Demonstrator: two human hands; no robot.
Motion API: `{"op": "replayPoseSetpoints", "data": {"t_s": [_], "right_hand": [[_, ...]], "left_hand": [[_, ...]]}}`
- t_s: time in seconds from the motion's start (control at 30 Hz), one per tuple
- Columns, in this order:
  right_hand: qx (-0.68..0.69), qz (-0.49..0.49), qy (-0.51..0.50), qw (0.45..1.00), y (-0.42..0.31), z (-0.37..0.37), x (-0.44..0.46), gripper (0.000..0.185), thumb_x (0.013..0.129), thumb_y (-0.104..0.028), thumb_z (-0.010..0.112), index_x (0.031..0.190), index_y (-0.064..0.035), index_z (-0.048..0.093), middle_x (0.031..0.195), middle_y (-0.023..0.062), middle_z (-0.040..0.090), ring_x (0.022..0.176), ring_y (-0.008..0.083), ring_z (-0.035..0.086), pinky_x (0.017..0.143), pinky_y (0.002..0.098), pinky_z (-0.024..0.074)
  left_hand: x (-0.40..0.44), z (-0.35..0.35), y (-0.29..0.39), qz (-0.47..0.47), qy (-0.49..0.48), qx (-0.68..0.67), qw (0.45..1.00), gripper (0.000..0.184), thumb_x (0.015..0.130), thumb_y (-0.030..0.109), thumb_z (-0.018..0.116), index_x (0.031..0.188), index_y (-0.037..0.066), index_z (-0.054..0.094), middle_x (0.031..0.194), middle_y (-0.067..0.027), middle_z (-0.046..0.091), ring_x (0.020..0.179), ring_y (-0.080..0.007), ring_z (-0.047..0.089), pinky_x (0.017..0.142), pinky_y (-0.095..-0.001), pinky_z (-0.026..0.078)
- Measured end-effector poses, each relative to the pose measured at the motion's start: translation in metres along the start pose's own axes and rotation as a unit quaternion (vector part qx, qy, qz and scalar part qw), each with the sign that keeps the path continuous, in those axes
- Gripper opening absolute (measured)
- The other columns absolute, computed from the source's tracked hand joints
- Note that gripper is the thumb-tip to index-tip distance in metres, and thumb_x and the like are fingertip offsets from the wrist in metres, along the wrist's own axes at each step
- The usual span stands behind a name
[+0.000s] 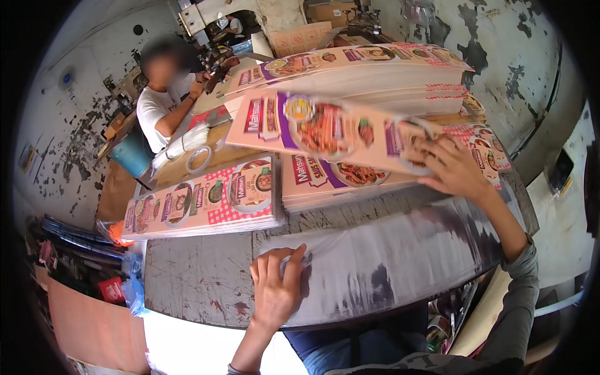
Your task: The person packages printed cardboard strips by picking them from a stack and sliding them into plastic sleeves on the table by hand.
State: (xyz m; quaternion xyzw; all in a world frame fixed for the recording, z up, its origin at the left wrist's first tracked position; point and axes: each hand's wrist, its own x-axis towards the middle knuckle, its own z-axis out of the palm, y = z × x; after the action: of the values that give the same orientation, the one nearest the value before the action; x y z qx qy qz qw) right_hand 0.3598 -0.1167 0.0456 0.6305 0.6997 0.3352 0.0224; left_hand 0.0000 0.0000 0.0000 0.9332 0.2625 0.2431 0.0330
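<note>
My right hand [455,167] grips the right end of a long printed card sheet [362,128] with food pictures, lifted and tilted above a stack of like sheets [350,181]. The sheet looks slightly smeared by motion. A long clear plastic sleeve [387,262] lies flat along the front of the table. At its left end my left hand [277,284] is closed, with thumb and fingers pinching the plastic edge. Left of the card stack is a pile of printed sheets [206,197] that looks wrapped in shiny plastic.
A tall stack of printed cards [356,78] stands at the back of the scratched dark table [200,269]. A roll of tape [199,160] and white strips [182,142] lie behind the wrapped pile. Another person [165,103] sits at the far left, near a teal bucket [131,156].
</note>
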Motion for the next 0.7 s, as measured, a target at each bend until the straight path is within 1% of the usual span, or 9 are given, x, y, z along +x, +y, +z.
{"op": "replayPoseSetpoints", "data": {"t_s": [0.07, 0.1, 0.17, 0.2, 0.23, 0.33, 0.43, 0.57, 0.7], "right_hand": [[0.201, 0.034, -0.09, 0.975, -0.007, -0.006, 0.0, 0.049, 0.075, -0.036, 0.063, 0.113, -0.0091, 0.048, 0.125, 0.012, 0.04, 0.112, 0.03, 0.039, 0.094, 0.0395, 0.0312], [0.207, 0.038, -0.093, 0.973, -0.009, 0.002, -0.01, 0.049, 0.075, -0.036, 0.063, 0.113, -0.0091, 0.048, 0.125, 0.012, 0.04, 0.112, 0.03, 0.039, 0.094, 0.0395, 0.0312], [0.268, 0.149, -0.034, 0.951, -0.009, 0.019, -0.015, 0.05, 0.079, -0.04, 0.058, 0.116, -0.0075, 0.046, 0.124, 0.0134, 0.04, 0.113, 0.0327, 0.037, 0.095, 0.0424, 0.0291], [0.271, 0.158, -0.042, 0.948, -0.006, 0.029, -0.016, 0.056, 0.08, -0.043, 0.055, 0.122, -0.0082, 0.041, 0.125, 0.0145, 0.038, 0.115, 0.0337, 0.036, 0.097, 0.0449, 0.026], [0.272, 0.161, -0.044, 0.948, -0.002, 0.032, -0.018, 0.056, 0.08, -0.043, 0.055, 0.122, -0.0082, 0.041, 0.125, 0.0145, 0.038, 0.115, 0.0337, 0.036, 0.097, 0.0449, 0.026], [0.29, 0.206, -0.101, 0.929, -0.002, 0.035, -0.019, 0.072, 0.077, -0.044, 0.058, 0.133, -0.0083, 0.03, 0.13, 0.0164, 0.032, 0.12, 0.0352, 0.03, 0.101, 0.0449, 0.0222], [0.266, 0.201, -0.106, 0.937, -0.003, 0.034, -0.018, 0.075, 0.077, -0.045, 0.059, 0.134, -0.0085, 0.028, 0.13, 0.0169, 0.031, 0.12, 0.0352, 0.029, 0.102, 0.045, 0.0211], [0.261, 0.197, -0.103, 0.939, -0.002, 0.037, -0.018, 0.077, 0.075, -0.045, 0.06, 0.135, -0.0088, 0.027, 0.129, 0.0179, 0.031, 0.121, 0.0357, 0.028, 0.102, 0.0453, 0.0204], [0.272, 0.218, -0.068, 0.935, -0.007, 0.036, -0.017, 0.079, 0.071, -0.045, 0.064, 0.132, -0.0072, 0.031, 0.125, 0.0167, 0.034, 0.117, 0.0353, 0.029, 0.099, 0.0461, 0.0224]], "left_hand": [[0.002, -0.003, -0.003, 0.03, 0.033, 0.029, 0.999, 0.036, 0.069, 0.004, 0.061, 0.105, 0.008, 0.058, 0.099, -0.0058, 0.051, 0.097, -0.0222, 0.049, 0.086, -0.0403, 0.035], [0.001, 0.003, 0.0, 0.032, 0.025, 0.029, 0.999, 0.036, 0.069, 0.004, 0.061, 0.105, 0.008, 0.058, 0.099, -0.0058, 0.051, 0.097, -0.0222, 0.049, 0.086, -0.0403, 0.035], [0.004, 0.004, 0.001, 0.072, 0.058, 0.034, 0.995, 0.035, 0.068, 0.004, 0.061, 0.102, 0.007, 0.058, 0.098, -0.0048, 0.052, 0.096, -0.0206, 0.051, 0.088, -0.0404, 0.035], [0.004, 0.004, 0.004, 0.07, 0.068, 0.05, 0.994, 0.033, 0.07, 0.004, 0.06, 0.102, 0.008, 0.058, 0.1, -0.0038, 0.053, 0.098, -0.0184, 0.051, 0.089, -0.0404, 0.034], [0.003, 0.005, 0.004, 0.072, 0.065, 0.048, 0.994, 0.033, 0.07, 0.004, 0.06, 0.102, 0.008, 0.058, 0.1, -0.0038, 0.053, 0.098, -0.0184, 0.051, 0.089, -0.0404, 0.034], [0.0, 0.006, 0.002, 0.071, 0.071, 0.096, 0.99, 0.031, 0.072, 0.004, 0.058, 0.102, 0.008, 0.058, 0.101, -0.003, 0.053, 0.099, -0.0165, 0.051, 0.091, -0.0405, 0.034], [0.0, 0.005, 0.003, 0.06, 0.066, 0.098, 0.991, 0.03, 0.073, 0.005, 0.057, 0.103, 0.009, 0.058, 0.101, -0.0021, 0.054, 0.1, -0.0149, 0.051, 0.091, -0.0404, 0.033], [0.0, 0.004, 0.007, 0.046, 0.084, 0.111, 0.989, 0.027, 0.075, 0.001, 0.061, 0.101, 0.009, 0.059, 0.096, -0.0031, 0.054, 0.092, -0.0168, 0.053, 0.089, -0.0388, 0.033], [-0.003, 0.004, 0.007, 0.027, 0.098, 0.145, 0.984, 0.027, 0.074, 0.001, 0.062, 0.1, 0.009, 0.06, 0.093, -0.0037, 0.051, 0.088, -0.018, 0.05, 0.084, -0.0363, 0.032]]}}
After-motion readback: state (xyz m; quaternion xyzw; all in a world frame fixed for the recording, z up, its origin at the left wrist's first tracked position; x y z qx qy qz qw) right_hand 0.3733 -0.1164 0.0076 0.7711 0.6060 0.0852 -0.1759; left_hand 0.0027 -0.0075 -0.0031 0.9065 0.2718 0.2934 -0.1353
